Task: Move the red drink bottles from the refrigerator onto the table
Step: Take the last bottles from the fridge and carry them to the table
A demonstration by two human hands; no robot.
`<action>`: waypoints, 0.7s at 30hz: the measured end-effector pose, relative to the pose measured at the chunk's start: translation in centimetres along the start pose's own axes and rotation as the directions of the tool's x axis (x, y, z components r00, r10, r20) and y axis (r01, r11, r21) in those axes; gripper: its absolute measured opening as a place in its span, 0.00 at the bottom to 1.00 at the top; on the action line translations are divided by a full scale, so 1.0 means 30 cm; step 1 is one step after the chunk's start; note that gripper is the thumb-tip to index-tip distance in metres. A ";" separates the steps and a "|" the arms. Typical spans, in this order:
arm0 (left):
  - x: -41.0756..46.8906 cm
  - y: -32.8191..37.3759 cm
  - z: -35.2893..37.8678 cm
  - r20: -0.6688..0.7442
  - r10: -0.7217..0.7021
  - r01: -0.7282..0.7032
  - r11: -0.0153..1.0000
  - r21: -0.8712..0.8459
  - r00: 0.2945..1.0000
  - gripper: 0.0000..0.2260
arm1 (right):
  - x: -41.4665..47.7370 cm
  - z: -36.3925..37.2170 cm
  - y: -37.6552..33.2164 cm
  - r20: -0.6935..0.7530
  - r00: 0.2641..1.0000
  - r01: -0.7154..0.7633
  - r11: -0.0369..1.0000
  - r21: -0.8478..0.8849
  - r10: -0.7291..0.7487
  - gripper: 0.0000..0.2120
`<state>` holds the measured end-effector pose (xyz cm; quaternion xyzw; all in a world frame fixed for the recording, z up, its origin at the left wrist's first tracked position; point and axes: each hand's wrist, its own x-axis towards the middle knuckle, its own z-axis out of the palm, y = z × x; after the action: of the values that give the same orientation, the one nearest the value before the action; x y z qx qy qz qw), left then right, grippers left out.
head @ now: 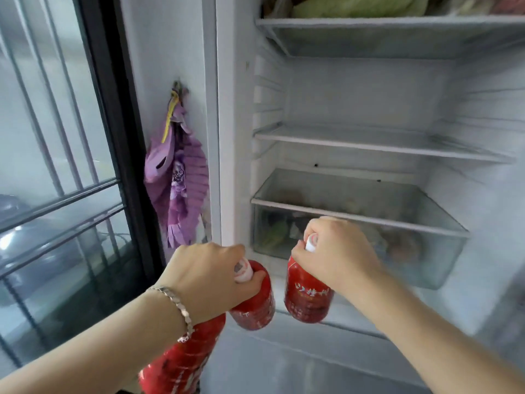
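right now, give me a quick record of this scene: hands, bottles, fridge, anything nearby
left hand: grips the left bottle by its white cap
right hand: grips the right bottle by its cap
third bottle: red, under the left forearm; its support is hidden
refrigerator: open, greens on top shelf, clear drawer below
nearby: purple cloth hangs on the wall
table: not in view

Soft, cool daylight, and the whole frame is slightly smeared by motion.
Pale light enters through the window (42, 109) on the left, with a small bright glint low behind its glass. The refrigerator (369, 95) interior is evenly lit, with only faint shadows under its shelves. Edges look soft everywhere (the shelf fronts most of all), and straight lines bow near the frame borders.
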<state>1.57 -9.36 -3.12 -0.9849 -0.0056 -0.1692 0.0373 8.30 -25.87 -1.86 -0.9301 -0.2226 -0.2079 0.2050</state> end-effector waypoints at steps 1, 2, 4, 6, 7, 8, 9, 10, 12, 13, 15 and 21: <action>-0.052 0.000 -0.007 0.002 0.037 -0.037 0.999 -0.012 0.999 0.19 | -0.054 -0.015 -0.016 0.013 1.000 -0.023 0.999 -0.023 0.023 0.07; -0.103 0.006 -0.014 0.008 0.073 -0.073 0.997 -0.019 0.997 0.19 | -0.110 -0.036 -0.029 0.017 0.999 -0.040 0.998 -0.043 0.041 0.08; -0.206 0.028 -0.034 0.034 0.133 -0.132 0.991 -0.024 0.991 0.19 | -0.235 -0.089 -0.050 0.022 0.997 -0.074 0.994 -0.085 0.076 0.08; -0.308 0.070 -0.057 0.070 0.177 -0.174 0.984 -0.041 0.982 0.20 | -0.372 -0.156 -0.062 0.021 0.990 -0.140 0.984 -0.111 0.143 0.08; -0.355 0.098 -0.067 0.087 0.205 -0.200 0.978 -0.058 0.975 0.21 | -0.443 -0.192 -0.064 0.022 0.983 -0.181 0.976 -0.118 0.185 0.10; -0.400 0.131 -0.078 0.102 0.238 -0.231 0.970 -0.076 0.966 0.21 | -0.512 -0.226 -0.062 0.030 0.972 -0.227 0.966 -0.124 0.232 0.11; -0.446 0.165 -0.088 0.112 0.274 -0.265 0.960 -0.095 0.955 0.21 | -0.583 -0.258 -0.059 0.043 0.959 -0.272 0.953 -0.132 0.280 0.11; -0.489 0.204 -0.099 0.118 0.310 -0.297 0.948 -0.116 0.943 0.21 | -0.653 -0.290 -0.054 0.054 0.944 -0.314 0.938 -0.147 0.324 0.10; -0.568 0.291 -0.119 0.126 0.373 -0.354 0.923 -0.151 0.919 0.20 | -0.790 -0.355 -0.034 0.060 0.923 -0.362 0.911 -0.200 0.380 0.09; -0.607 0.337 -0.131 0.131 0.398 -0.376 0.912 -0.164 0.908 0.20 | -0.856 -0.386 -0.019 0.058 0.919 -0.366 0.898 -0.244 0.390 0.09; -0.683 0.437 -0.158 0.132 0.445 -0.418 0.888 -0.192 0.886 0.19 | -0.984 -0.455 0.008 0.052 0.910 -0.372 0.866 -0.333 0.411 0.10; -0.910 0.772 -0.255 0.091 0.522 -0.496 0.843 -0.210 0.848 0.22 | -1.352 -0.716 0.135 -0.029 0.868 -0.462 0.785 -0.413 0.496 0.15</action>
<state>-26.17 -32.98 -6.70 -0.9597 0.2691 -0.0813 -0.0078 -29.06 -52.69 -4.58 -0.9854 0.0610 -0.1528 0.0439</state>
